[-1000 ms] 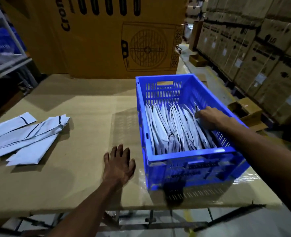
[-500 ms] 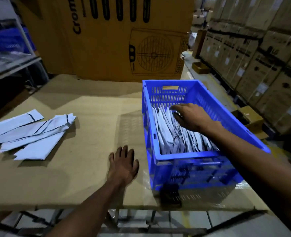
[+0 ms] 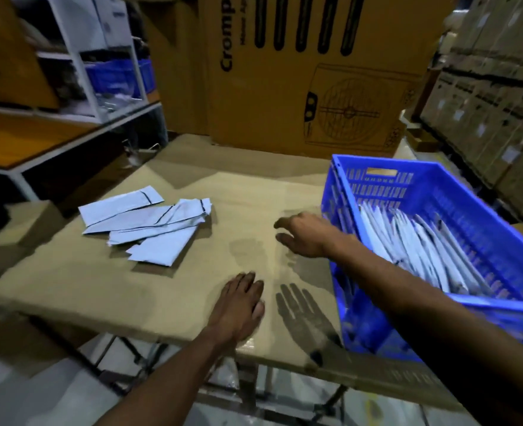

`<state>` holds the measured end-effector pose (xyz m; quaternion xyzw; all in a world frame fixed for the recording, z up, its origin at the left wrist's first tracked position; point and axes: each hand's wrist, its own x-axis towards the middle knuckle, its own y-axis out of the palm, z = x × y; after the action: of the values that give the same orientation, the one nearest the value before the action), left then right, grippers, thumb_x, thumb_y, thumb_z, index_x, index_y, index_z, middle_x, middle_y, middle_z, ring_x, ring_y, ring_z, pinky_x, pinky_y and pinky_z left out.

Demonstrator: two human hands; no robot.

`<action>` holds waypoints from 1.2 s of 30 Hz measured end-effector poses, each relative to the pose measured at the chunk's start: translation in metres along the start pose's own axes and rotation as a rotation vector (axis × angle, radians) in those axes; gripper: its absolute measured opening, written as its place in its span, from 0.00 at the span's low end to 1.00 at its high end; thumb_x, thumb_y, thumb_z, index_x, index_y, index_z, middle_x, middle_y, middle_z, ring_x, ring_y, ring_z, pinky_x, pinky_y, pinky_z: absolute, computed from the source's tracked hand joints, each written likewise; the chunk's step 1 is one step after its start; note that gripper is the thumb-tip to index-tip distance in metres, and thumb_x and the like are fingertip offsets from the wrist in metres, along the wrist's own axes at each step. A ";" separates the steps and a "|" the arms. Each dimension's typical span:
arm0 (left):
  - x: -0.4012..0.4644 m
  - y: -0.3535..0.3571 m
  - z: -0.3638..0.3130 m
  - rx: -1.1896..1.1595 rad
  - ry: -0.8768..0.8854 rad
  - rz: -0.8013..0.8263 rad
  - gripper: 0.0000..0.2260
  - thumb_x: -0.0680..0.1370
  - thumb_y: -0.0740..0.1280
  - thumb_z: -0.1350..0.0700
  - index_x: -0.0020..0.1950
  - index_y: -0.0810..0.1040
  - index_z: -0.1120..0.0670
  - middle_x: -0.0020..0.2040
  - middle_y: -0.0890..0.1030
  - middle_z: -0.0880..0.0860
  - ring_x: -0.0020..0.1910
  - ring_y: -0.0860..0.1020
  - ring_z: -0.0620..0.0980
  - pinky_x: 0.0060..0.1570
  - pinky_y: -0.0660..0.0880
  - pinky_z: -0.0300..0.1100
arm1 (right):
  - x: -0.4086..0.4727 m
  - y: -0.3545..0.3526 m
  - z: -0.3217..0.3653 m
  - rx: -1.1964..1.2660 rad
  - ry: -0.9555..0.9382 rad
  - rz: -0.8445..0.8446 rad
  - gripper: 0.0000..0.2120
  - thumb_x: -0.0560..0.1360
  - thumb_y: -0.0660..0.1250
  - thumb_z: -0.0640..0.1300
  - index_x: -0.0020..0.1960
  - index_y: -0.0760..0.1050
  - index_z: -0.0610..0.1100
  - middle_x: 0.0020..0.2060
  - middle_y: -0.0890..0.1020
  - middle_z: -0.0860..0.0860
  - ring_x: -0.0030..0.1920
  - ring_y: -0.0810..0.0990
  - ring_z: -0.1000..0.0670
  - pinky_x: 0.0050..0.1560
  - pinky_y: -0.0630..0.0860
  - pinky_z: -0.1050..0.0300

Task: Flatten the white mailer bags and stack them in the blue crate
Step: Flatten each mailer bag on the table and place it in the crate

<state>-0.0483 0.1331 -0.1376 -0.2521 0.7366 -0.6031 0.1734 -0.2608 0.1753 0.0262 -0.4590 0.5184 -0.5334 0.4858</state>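
The blue crate (image 3: 481,192) stands on the right of the cardboard-covered table (image 3: 69,281), with several white mailer bags (image 3: 414,247) packed on edge inside it. A loose pile of white mailer bags (image 3: 149,226) lies on the table at the left. My right hand (image 3: 303,235) hovers over the table just left of the crate, fingers spread and empty, pointing toward the loose pile. My left hand (image 3: 241,305) rests flat, palm down, near the table's front edge.
A large brown carton (image 3: 300,72) with a fan drawing stands behind the table. White shelving (image 3: 78,75) with blue bins is at the back left. Stacked cartons (image 3: 493,96) line the right side. The table's front edge drops to the metal frame and floor.
My right hand has come out of the crate and moved left over the table. The view has swung left. My left hand stays flat on the table.
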 end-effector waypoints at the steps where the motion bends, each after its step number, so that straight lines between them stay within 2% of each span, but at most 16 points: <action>1: -0.004 -0.002 0.007 -0.003 -0.004 -0.018 0.33 0.77 0.44 0.41 0.77 0.68 0.51 0.80 0.63 0.55 0.78 0.61 0.58 0.76 0.57 0.51 | 0.005 0.012 0.011 0.008 0.002 0.040 0.20 0.80 0.58 0.56 0.70 0.71 0.50 0.63 0.78 0.42 0.62 0.76 0.38 0.58 0.76 0.46; 4: -0.015 -0.005 0.029 -0.013 0.006 -0.071 0.26 0.79 0.53 0.44 0.73 0.73 0.53 0.75 0.70 0.58 0.75 0.67 0.60 0.73 0.64 0.52 | 0.012 0.057 0.038 0.036 0.011 0.129 0.20 0.81 0.57 0.55 0.70 0.70 0.49 0.63 0.78 0.41 0.62 0.77 0.38 0.58 0.76 0.46; 8: -0.020 -0.003 0.055 0.077 0.001 -0.142 0.22 0.78 0.58 0.47 0.66 0.78 0.55 0.70 0.76 0.57 0.73 0.69 0.60 0.70 0.68 0.55 | 0.002 0.120 0.060 0.107 0.001 0.071 0.20 0.81 0.54 0.54 0.67 0.70 0.44 0.65 0.75 0.42 0.63 0.75 0.40 0.59 0.74 0.48; 11: -0.016 -0.011 0.079 0.190 -0.066 -0.180 0.23 0.77 0.60 0.49 0.68 0.78 0.56 0.71 0.75 0.57 0.75 0.67 0.60 0.74 0.62 0.60 | -0.007 0.159 0.072 0.093 0.055 0.033 0.31 0.79 0.43 0.58 0.74 0.65 0.43 0.75 0.66 0.42 0.73 0.65 0.40 0.70 0.66 0.44; 13: -0.011 -0.020 0.102 0.258 -0.143 -0.202 0.23 0.77 0.63 0.50 0.71 0.76 0.57 0.73 0.73 0.58 0.77 0.64 0.60 0.76 0.56 0.63 | -0.011 0.172 0.080 0.115 0.146 -0.003 0.32 0.79 0.40 0.58 0.78 0.61 0.46 0.78 0.59 0.46 0.78 0.57 0.43 0.75 0.57 0.42; 15: -0.004 -0.031 0.127 0.304 -0.231 -0.196 0.25 0.75 0.67 0.52 0.72 0.75 0.58 0.75 0.71 0.59 0.78 0.62 0.62 0.75 0.54 0.67 | -0.011 0.176 0.084 0.115 0.192 -0.033 0.32 0.78 0.39 0.57 0.79 0.57 0.50 0.79 0.56 0.50 0.79 0.53 0.47 0.77 0.52 0.44; 18: 0.007 -0.039 0.159 0.299 -0.376 -0.132 0.32 0.70 0.74 0.53 0.72 0.74 0.61 0.76 0.69 0.63 0.78 0.60 0.68 0.72 0.52 0.73 | -0.010 0.176 0.084 0.124 0.203 -0.062 0.32 0.78 0.39 0.58 0.79 0.56 0.52 0.80 0.55 0.52 0.79 0.51 0.50 0.77 0.50 0.46; 20: 0.014 -0.043 0.171 0.217 -0.484 -0.113 0.33 0.68 0.76 0.56 0.72 0.73 0.62 0.75 0.70 0.64 0.76 0.61 0.71 0.69 0.57 0.74 | -0.010 0.175 0.084 0.137 0.204 -0.078 0.31 0.78 0.41 0.57 0.79 0.58 0.51 0.79 0.57 0.52 0.79 0.53 0.49 0.77 0.51 0.46; 23: 0.018 -0.039 0.182 0.143 -0.573 -0.049 0.32 0.75 0.69 0.60 0.78 0.65 0.60 0.78 0.64 0.61 0.77 0.61 0.69 0.70 0.63 0.68 | -0.012 0.175 0.085 0.137 0.202 -0.108 0.30 0.79 0.45 0.56 0.77 0.63 0.50 0.78 0.61 0.51 0.78 0.56 0.49 0.76 0.54 0.46; 26: 0.010 -0.023 0.181 0.199 -0.482 -0.042 0.31 0.72 0.70 0.62 0.76 0.69 0.60 0.76 0.68 0.63 0.72 0.67 0.71 0.66 0.66 0.68 | -0.012 0.175 0.085 0.137 0.214 -0.127 0.27 0.79 0.50 0.55 0.75 0.68 0.49 0.76 0.66 0.50 0.77 0.62 0.48 0.74 0.59 0.44; 27: 0.006 -0.018 0.178 0.218 -0.435 -0.039 0.31 0.72 0.68 0.61 0.76 0.70 0.59 0.76 0.69 0.63 0.72 0.67 0.71 0.66 0.66 0.69 | -0.012 0.176 0.085 0.139 0.216 -0.133 0.26 0.78 0.52 0.54 0.74 0.69 0.49 0.75 0.68 0.49 0.76 0.64 0.47 0.73 0.62 0.44; 28: 0.003 -0.014 0.175 0.229 -0.393 -0.055 0.31 0.72 0.65 0.59 0.76 0.69 0.58 0.76 0.68 0.63 0.73 0.67 0.70 0.67 0.64 0.69 | -0.012 0.177 0.086 0.139 0.212 -0.141 0.25 0.78 0.53 0.53 0.72 0.71 0.48 0.74 0.69 0.49 0.75 0.66 0.47 0.72 0.64 0.44; 31: -0.001 -0.012 0.158 0.183 -0.182 -0.056 0.36 0.69 0.71 0.59 0.78 0.68 0.55 0.78 0.65 0.62 0.76 0.63 0.69 0.70 0.61 0.69 | -0.011 0.180 0.086 0.146 0.212 -0.177 0.25 0.78 0.55 0.53 0.72 0.72 0.45 0.73 0.70 0.47 0.73 0.68 0.45 0.70 0.65 0.43; 32: -0.002 -0.013 0.151 0.163 -0.102 -0.047 0.36 0.69 0.70 0.58 0.78 0.68 0.53 0.78 0.65 0.62 0.76 0.63 0.68 0.70 0.61 0.68 | -0.012 0.179 0.086 0.153 0.215 -0.202 0.26 0.78 0.56 0.52 0.72 0.71 0.42 0.73 0.70 0.45 0.73 0.68 0.43 0.70 0.66 0.43; 34: -0.006 -0.014 0.142 0.110 0.047 0.002 0.33 0.72 0.61 0.54 0.79 0.66 0.49 0.79 0.65 0.60 0.76 0.64 0.67 0.70 0.63 0.66 | -0.014 0.177 0.088 0.141 0.192 -0.301 0.28 0.77 0.62 0.49 0.73 0.68 0.36 0.73 0.69 0.39 0.73 0.67 0.38 0.69 0.66 0.40; 36: -0.011 -0.015 0.138 0.076 0.149 0.032 0.33 0.74 0.58 0.54 0.80 0.62 0.44 0.81 0.60 0.58 0.79 0.59 0.64 0.73 0.60 0.62 | -0.019 0.173 0.092 0.092 0.172 -0.382 0.32 0.74 0.65 0.48 0.74 0.65 0.35 0.75 0.64 0.37 0.76 0.61 0.38 0.71 0.61 0.36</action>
<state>0.0400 0.0264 -0.1526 -0.1883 0.7280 -0.6448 0.1371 -0.1604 0.1862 -0.1421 -0.4790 0.4366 -0.6763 0.3501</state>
